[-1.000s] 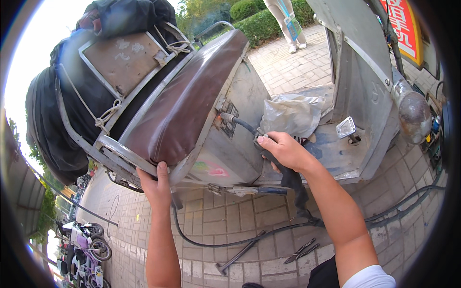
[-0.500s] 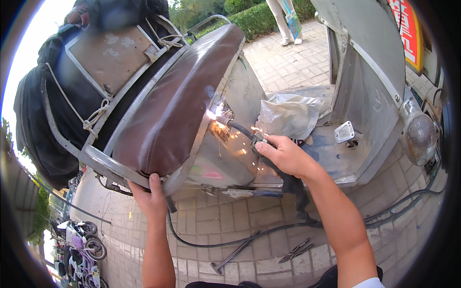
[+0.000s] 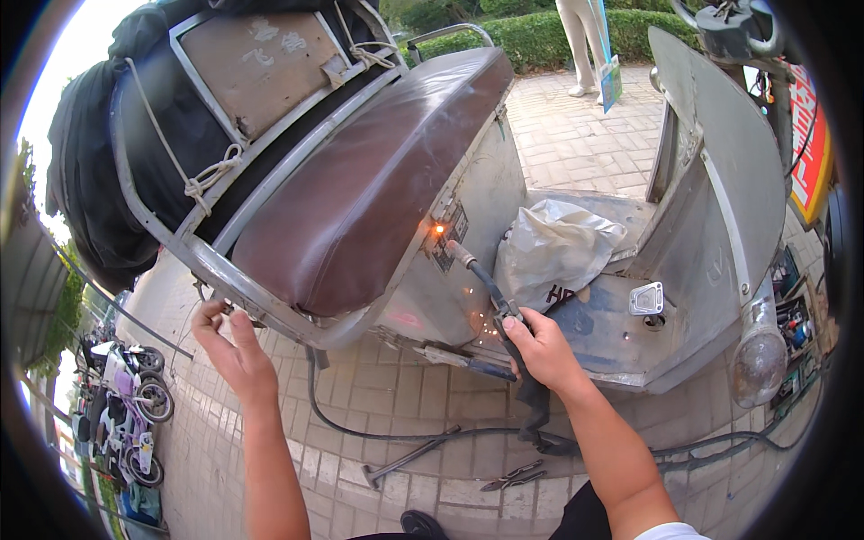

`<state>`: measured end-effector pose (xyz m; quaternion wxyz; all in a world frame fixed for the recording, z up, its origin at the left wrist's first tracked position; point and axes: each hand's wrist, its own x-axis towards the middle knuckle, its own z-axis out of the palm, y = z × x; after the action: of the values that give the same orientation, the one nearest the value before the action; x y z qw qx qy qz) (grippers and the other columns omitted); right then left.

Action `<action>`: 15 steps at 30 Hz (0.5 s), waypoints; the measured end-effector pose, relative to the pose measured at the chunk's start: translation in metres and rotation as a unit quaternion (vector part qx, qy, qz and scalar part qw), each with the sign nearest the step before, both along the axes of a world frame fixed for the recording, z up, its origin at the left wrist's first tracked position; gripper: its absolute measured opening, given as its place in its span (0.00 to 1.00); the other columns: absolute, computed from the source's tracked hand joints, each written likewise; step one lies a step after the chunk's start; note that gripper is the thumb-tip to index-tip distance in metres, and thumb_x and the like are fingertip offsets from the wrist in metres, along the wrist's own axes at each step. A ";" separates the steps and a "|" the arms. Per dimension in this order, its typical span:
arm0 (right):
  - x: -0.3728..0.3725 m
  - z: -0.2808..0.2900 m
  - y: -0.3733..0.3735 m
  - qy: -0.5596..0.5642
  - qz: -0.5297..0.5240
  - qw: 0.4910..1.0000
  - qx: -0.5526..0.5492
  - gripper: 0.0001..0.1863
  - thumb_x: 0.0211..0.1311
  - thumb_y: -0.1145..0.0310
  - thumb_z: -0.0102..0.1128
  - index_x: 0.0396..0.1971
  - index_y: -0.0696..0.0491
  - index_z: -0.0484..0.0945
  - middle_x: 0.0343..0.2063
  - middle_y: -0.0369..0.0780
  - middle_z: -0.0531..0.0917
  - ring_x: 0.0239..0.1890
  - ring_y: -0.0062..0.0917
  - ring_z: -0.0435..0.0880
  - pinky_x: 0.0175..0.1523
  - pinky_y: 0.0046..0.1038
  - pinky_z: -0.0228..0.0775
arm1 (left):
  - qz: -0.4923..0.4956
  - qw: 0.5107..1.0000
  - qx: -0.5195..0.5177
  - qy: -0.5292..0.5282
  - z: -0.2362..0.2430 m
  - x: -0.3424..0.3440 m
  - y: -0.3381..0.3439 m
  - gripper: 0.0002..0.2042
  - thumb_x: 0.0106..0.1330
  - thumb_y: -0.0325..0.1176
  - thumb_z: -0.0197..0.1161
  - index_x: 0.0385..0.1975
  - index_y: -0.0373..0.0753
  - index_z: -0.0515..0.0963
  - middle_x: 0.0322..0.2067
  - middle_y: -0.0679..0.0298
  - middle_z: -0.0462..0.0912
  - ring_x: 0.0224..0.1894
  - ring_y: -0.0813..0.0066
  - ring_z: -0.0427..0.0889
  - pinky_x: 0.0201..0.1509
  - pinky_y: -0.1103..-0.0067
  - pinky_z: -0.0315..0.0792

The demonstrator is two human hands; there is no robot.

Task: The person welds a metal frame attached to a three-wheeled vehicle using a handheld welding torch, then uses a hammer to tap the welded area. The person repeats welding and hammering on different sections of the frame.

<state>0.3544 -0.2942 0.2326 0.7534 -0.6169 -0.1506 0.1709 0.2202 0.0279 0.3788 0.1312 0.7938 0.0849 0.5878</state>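
My right hand (image 3: 538, 349) is shut on a black welding torch (image 3: 481, 279); its nozzle points up-left toward a glowing orange spot (image 3: 438, 230) on the metal panel (image 3: 486, 180) below the brown padded seat (image 3: 351, 180) of an old metal vehicle. Small sparks show left of the torch. My left hand (image 3: 236, 358) is off the vehicle's tubular frame (image 3: 216, 265), just below it, thumb and half-curled fingers apart with nothing visible in them. A white plastic bag (image 3: 549, 247) lies on the footboard (image 3: 603, 342) right of the torch.
On the paving lie a hammer-like steel tool (image 3: 405, 463), pliers (image 3: 513, 477) and a black cable (image 3: 378, 434). Scooters and bikes (image 3: 135, 405) stand at left. A person's legs (image 3: 580, 36) show beyond the vehicle. A red sign (image 3: 805, 135) stands at right.
The bright arc seen half a second ago is now a glowing dot, and the nozzle has pulled back from it. My left hand has let go of the seat's corner and moved left.
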 end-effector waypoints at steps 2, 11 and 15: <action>0.001 -0.003 -0.003 -0.011 -0.022 1.000 -0.009 0.23 0.72 0.55 0.56 0.50 0.63 0.76 0.21 0.33 0.77 0.16 0.15 0.74 0.22 0.22 0.67 | -0.022 0.996 0.075 -0.035 0.043 0.013 -0.010 0.20 0.75 0.45 0.55 0.51 0.32 0.72 0.48 0.54 0.76 0.53 0.62 0.73 0.63 0.69 0.62; 0.004 0.000 0.001 -0.026 -0.008 1.000 0.006 0.16 0.73 0.58 0.56 0.37 0.58 0.75 0.22 0.34 0.75 0.16 0.17 0.74 0.21 0.24 0.65 | 0.139 0.934 0.155 0.290 0.124 0.071 -0.022 0.27 0.65 0.63 0.59 0.38 0.40 0.83 0.40 0.59 0.85 0.50 0.58 0.79 0.54 0.66 0.71; 0.005 -0.004 0.007 -0.025 -0.016 0.999 0.020 0.20 0.72 0.57 0.58 0.43 0.62 0.76 0.17 0.32 0.75 0.15 0.15 0.72 0.22 0.24 0.65 | 0.172 0.926 0.146 0.303 0.119 0.071 -0.032 0.28 0.63 0.65 0.59 0.36 0.41 0.84 0.39 0.60 0.86 0.48 0.60 0.80 0.53 0.67 0.72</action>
<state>0.3597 -0.2875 0.2281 0.7643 -0.6081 -0.1623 0.1403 0.2909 -0.0046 0.4982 -0.1213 0.9176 0.1692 0.3387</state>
